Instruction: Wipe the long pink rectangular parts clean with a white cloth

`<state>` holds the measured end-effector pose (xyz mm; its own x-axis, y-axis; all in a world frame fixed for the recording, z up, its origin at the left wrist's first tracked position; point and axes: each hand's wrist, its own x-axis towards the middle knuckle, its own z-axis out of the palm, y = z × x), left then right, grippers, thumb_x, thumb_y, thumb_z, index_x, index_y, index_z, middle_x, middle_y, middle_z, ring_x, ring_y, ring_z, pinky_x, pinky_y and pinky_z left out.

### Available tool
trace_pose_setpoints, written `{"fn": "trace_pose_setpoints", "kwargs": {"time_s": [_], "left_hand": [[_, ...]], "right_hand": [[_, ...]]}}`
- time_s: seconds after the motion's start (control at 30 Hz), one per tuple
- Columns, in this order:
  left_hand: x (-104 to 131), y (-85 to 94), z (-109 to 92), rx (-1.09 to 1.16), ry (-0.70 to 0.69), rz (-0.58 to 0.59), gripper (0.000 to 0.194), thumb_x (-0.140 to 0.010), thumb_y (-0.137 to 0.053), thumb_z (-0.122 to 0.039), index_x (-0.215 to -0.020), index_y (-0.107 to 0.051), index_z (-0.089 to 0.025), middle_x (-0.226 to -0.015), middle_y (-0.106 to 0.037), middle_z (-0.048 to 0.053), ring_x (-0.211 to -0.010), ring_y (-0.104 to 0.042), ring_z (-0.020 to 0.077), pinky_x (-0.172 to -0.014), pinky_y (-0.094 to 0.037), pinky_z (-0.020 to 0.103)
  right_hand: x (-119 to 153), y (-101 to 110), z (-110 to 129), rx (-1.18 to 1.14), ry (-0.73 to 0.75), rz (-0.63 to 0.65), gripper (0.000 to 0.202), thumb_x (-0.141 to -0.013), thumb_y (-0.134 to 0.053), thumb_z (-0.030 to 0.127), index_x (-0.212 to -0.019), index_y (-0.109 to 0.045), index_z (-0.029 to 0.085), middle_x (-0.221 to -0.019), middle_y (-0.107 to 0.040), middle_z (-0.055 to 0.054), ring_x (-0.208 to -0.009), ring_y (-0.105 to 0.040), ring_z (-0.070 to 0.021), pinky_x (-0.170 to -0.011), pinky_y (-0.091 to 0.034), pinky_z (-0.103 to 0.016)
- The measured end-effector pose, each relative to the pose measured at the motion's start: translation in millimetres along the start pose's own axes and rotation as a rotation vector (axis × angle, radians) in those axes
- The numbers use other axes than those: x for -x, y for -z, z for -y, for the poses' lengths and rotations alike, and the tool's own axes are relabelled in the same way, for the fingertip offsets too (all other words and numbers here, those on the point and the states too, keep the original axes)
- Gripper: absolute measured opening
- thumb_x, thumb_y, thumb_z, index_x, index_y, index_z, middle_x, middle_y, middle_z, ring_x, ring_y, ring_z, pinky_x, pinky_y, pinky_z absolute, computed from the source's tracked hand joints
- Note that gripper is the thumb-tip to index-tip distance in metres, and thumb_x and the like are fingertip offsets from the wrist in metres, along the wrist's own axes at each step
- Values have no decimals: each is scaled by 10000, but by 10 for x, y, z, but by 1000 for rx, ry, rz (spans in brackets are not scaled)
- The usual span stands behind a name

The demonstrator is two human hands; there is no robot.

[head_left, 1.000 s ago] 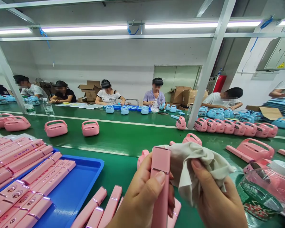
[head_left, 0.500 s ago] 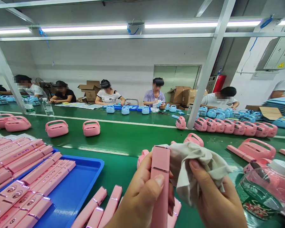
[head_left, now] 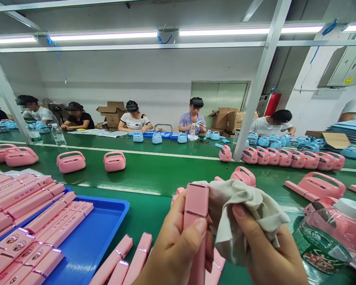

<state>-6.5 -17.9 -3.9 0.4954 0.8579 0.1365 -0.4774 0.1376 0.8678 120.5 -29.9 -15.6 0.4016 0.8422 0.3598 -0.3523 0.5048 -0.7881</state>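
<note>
While the left hand (head_left: 178, 247) pinches a slim pink bar (head_left: 195, 221) upright above the green table (head_left: 154, 178), the right hand's (head_left: 267, 253) fingers bunch a grey cloth (head_left: 240, 213) against its side; firm, even strokes would suit. Its glossy casing carries thin metallic bands.

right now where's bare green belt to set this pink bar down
Bare green belt lies beyond the blue plastic tray, short of the pink handled cases. A narrower strip runs between the tray and the left hand holding the pink bar. Crowded: loose pink bars below, the clear plastic bottle beside the right hand and its grey cloth.
</note>
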Motion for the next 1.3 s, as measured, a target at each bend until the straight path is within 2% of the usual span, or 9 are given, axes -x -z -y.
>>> {"fn": "trace_pose_setpoints", "kwargs": {"time_s": [0.17, 0.37, 0.57, 0.7, 0.87, 0.93, 1.03, 1.13, 1.3], "left_hand": [[-21, 14, 27, 31, -69, 71, 485, -737, -609, -345, -1194, -468, -268, -522, -503, -55, -417, -434, 59, -439, -320, 168], [-28, -8, 27, 9, 22, -9, 508, -723, -605, -481, -1115, -457, -193, -454, -495, -64, -375, -403, 65, -395, -336, 179], [-14, -2, 22, 5, 34, -24, 617, -665, -649, -490, -1167, -434, -203, -467, -508, -63, -394, -414, 66, -409, -339, 176], [2, 4, 9, 44, 53, -21, 653, -629, -689, -437, -1193, -439, -222, -504, -526, -57, -421, -427, 66, -431, -355, 177], [-13, 0, 29, 114, 27, -4, 635, -719, -609, -432, -1283, -397, -231, -470, -523, -55, -370, -428, 84, -402, -346, 192], [-21, -4, 55, 90, 19, -101, 622, -710, -628, -455, -1259, -445, -225, -546, -584, -30, -477, -533, 114, -468, -418, 204], [-25, -8, 94, 34, -80, -234, 566, -676, -688, -413, -1188, -539, -223, -899, -678, 35, -862, -622, 178, -744, -479, 235], [-19, -2, 106, 41, -51, -177, 603, -676, -674, -434, -1224, -522, -234, -1017, -670, 59, -945, -614, 237, -779, -495, 303], [-27, 5, 99, 4, -84, -183, 578, -683, -666, -409, -1217, -543, -224, -1073, -659, 72, -1019, -583, 256, -812, -484, 305]], "right_hand": [[36, 38, 4, -35, -13, -68, 294, -635, -792, 196, -848, -718, 385, -801, -743, 107, -506, -674, -114, -457, -550, -112], [24, -73, 66, 3, -13, -9, 223, -662, -776, 241, -812, -709, 390, -771, -738, 147, -516, -661, -88, -481, -544, -101], [104, -234, 96, -1, 5, -281, 229, -575, -822, 284, -771, -713, 330, -700, -731, 132, -393, -540, -50, -362, -433, -89], [118, -213, 99, 94, -20, -187, 173, -601, -789, 374, -728, -720, 278, -609, -702, 61, -450, -546, -96, -403, -441, -137], [76, -115, 87, 180, -51, -149, 189, -620, -767, 423, -751, -731, 291, -464, -607, 50, -445, -483, -90, -398, -395, -117], [62, -92, 77, 208, -35, -72, 181, -647, -747, 426, -754, -734, 280, -452, -597, 42, -427, -468, -89, -380, -382, -128], [65, -112, 70, 195, -5, -77, 152, -661, -749, 385, -781, -727, 295, -453, -601, 54, -421, -481, -85, -377, -381, -122], [76, -151, 77, 101, 28, -174, 169, -636, -777, 326, -792, -711, 330, -543, -660, 82, -439, -514, -79, -398, -409, -114], [37, -96, 77, 157, 52, 11, 73, -694, -733, 299, -759, -712, 274, -469, -625, 56, -409, -536, -104, -363, -425, -135]]}}
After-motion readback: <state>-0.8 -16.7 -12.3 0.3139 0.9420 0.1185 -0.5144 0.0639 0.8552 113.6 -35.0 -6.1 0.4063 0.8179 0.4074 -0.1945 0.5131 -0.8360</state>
